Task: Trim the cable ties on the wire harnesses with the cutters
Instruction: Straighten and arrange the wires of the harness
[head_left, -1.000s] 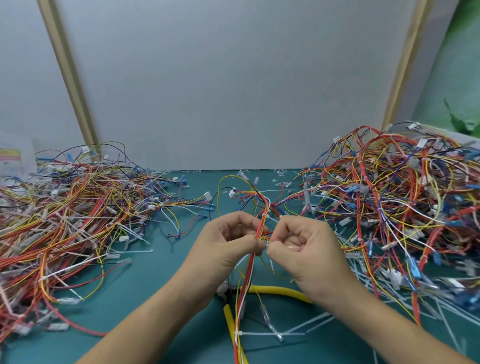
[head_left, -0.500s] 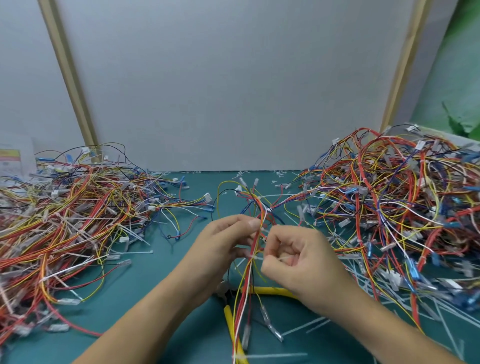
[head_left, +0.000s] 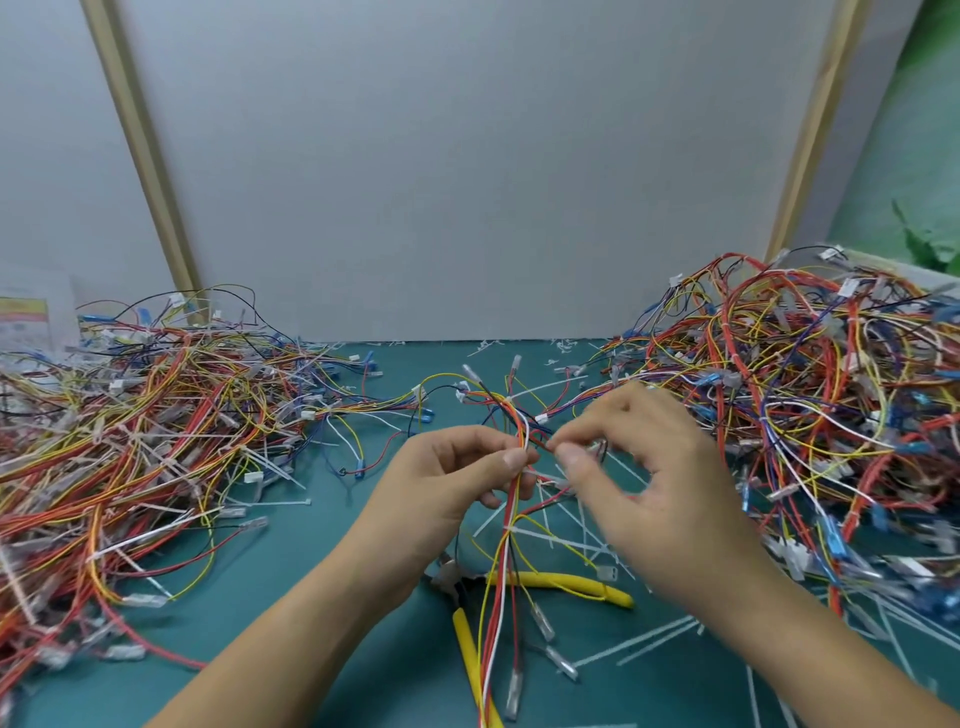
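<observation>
My left hand (head_left: 457, 480) pinches a wire harness (head_left: 506, 545) of red, yellow, white and black wires, held upright above the green mat. My right hand (head_left: 649, 483), blurred, is just right of it, thumb and forefinger pinched near the bundle at a thin wire or tie; what it pinches is unclear. White cable ties (head_left: 540, 535) stick out of the harness below my hands. The yellow-handled cutters (head_left: 566, 582) lie on the mat under the harness, held by neither hand.
A big pile of harnesses (head_left: 156, 441) covers the left of the green mat (head_left: 311, 597). Another pile (head_left: 805, 389) rises at the right. Cut tie ends (head_left: 654, 642) litter the mat near the right forearm. A grey wall panel stands behind.
Both hands rose a little with the harness. My right hand loosened from a tight fist at the bundle and shifted right, fingers spreading; the harness's lower ties now show.
</observation>
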